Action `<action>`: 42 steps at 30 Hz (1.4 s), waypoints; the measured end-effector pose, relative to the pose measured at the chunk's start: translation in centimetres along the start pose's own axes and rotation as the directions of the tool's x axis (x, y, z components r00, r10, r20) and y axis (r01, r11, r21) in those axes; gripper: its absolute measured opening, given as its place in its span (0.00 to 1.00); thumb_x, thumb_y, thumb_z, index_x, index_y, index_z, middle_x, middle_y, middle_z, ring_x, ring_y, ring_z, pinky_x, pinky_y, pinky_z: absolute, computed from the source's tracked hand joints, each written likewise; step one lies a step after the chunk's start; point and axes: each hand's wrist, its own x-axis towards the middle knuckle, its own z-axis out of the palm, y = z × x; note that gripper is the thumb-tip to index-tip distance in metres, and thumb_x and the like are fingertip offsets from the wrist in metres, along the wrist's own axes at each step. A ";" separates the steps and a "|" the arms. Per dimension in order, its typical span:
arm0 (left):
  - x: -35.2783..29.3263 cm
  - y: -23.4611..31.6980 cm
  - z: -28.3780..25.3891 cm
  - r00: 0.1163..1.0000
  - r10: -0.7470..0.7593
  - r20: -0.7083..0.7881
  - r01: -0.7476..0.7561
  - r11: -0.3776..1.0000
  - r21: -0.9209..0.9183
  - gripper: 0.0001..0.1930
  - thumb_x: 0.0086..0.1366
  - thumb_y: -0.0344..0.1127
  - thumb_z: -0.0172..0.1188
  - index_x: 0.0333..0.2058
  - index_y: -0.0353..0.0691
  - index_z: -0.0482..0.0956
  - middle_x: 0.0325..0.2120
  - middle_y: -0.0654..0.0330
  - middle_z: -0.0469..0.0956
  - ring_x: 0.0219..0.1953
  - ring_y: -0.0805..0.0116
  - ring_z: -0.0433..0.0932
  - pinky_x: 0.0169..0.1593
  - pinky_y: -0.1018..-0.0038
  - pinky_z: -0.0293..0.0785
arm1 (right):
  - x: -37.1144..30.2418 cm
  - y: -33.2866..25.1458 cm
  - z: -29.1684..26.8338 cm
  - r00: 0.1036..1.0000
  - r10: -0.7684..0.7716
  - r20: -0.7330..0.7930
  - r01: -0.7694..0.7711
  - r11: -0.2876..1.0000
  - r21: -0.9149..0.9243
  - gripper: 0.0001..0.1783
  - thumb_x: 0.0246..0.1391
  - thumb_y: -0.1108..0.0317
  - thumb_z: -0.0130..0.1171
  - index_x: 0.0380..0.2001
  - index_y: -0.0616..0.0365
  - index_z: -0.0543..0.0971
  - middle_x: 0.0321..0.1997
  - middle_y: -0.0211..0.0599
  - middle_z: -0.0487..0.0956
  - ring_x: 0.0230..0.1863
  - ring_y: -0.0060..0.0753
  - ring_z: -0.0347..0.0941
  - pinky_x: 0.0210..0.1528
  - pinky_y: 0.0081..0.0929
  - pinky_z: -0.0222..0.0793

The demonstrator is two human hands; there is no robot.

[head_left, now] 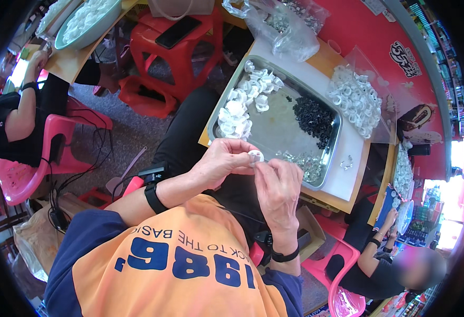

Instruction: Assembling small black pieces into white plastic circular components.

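Observation:
My left hand (222,162) pinches a small white plastic cap (256,156) between thumb and fingers. My right hand (278,186) is closed against the same cap from the right, fingertips touching it. Both hands hover over the near edge of a metal tray (279,134). In the tray lie a pile of white caps (242,103), a heap of small black parts (314,119) and a cluster of small clear shiny pieces (305,164). Black bands are on both wrists.
A clear bag of white caps (356,100) lies right of the tray, another clear bag (282,24) behind it. A red stool (176,50) with a phone (178,31) stands to the left. Two other people sit on pink chairs (31,158), far left and lower right.

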 end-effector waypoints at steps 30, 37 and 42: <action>-0.1 0.3 -0.7 0.939 -0.206 0.276 0.278 0.927 -0.251 0.20 0.67 0.38 0.57 0.53 0.31 0.72 0.43 0.48 0.79 0.44 0.57 0.82 0.45 0.69 0.83 | -1.7 1.7 -1.3 0.912 0.398 -0.100 -0.337 0.865 0.372 0.08 0.50 0.78 0.65 0.36 0.60 0.82 0.36 0.37 0.76 0.33 0.28 0.74 0.34 0.23 0.72; -0.2 0.2 -1.4 0.934 -0.228 0.275 0.299 0.920 -0.255 0.18 0.67 0.37 0.57 0.52 0.32 0.73 0.40 0.51 0.80 0.38 0.62 0.83 0.42 0.72 0.83 | -1.6 7.0 -2.6 0.876 0.452 -0.169 -0.452 0.891 0.038 0.05 0.51 0.74 0.63 0.33 0.57 0.81 0.35 0.38 0.77 0.39 0.41 0.75 0.43 0.34 0.69; -0.1 0.1 -1.3 0.927 -0.236 0.292 0.306 0.926 -0.221 0.16 0.66 0.36 0.59 0.49 0.33 0.75 0.39 0.55 0.81 0.38 0.64 0.83 0.43 0.72 0.82 | -2.2 15.1 -3.3 0.824 0.550 -0.139 -0.566 0.811 -0.148 0.04 0.51 0.71 0.62 0.31 0.57 0.81 0.34 0.36 0.77 0.38 0.41 0.74 0.44 0.37 0.67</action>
